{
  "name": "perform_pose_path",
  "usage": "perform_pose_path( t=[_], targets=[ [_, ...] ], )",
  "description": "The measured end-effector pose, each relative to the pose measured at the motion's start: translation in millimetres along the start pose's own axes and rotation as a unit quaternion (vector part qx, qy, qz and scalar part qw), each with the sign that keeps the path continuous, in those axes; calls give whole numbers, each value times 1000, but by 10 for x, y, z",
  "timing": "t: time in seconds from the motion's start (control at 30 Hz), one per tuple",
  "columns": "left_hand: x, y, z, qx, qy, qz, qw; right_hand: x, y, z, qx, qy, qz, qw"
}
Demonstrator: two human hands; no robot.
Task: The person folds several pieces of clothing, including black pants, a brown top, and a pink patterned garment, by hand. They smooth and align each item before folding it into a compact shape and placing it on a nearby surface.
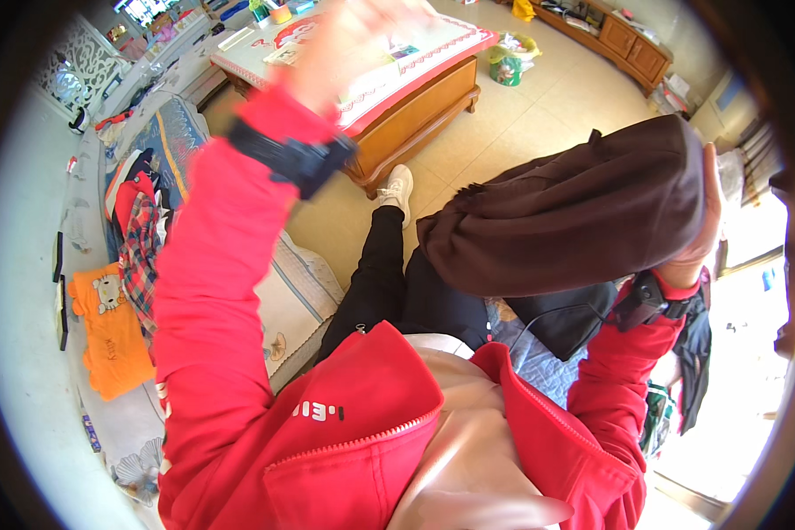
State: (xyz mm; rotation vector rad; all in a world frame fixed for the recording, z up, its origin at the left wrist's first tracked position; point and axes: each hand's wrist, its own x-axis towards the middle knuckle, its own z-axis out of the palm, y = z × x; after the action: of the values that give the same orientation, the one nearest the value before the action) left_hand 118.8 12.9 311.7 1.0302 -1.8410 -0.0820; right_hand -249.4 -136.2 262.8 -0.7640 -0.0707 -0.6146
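Observation:
A dark brown folded garment [563, 212] hangs in front of my lap, spread out towards the right. My right hand [705, 218] holds its right end, with the thumb or a finger showing along the edge and the other fingers hidden by the cloth. Raised at the top of the view, my left hand [364, 46] is blurred by motion and partly overlaps the table with the white and red cloth [430, 40]. It is away from the garment, and its fingers cannot be made out clearly.
At left, a sofa carries an orange towel-like cloth [112, 331], a plaid garment [139, 258] and other clothes. Past the wooden table stands a green bin [507, 63], with a low wooden cabinet [613, 40] behind. A black item [563, 324] lies on blue quilted fabric by my lap.

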Motion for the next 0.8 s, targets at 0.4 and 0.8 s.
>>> perform_pose_path(
  t=[0.4,0.8],
  targets=[
    [-1365,-658,1715,158,-379,-152,899,-266,-155,-7,-54,35,-16,998],
    [595,229,-3,242,28,112,963,235,-98,452,-381,289,-271,835]
  ],
)
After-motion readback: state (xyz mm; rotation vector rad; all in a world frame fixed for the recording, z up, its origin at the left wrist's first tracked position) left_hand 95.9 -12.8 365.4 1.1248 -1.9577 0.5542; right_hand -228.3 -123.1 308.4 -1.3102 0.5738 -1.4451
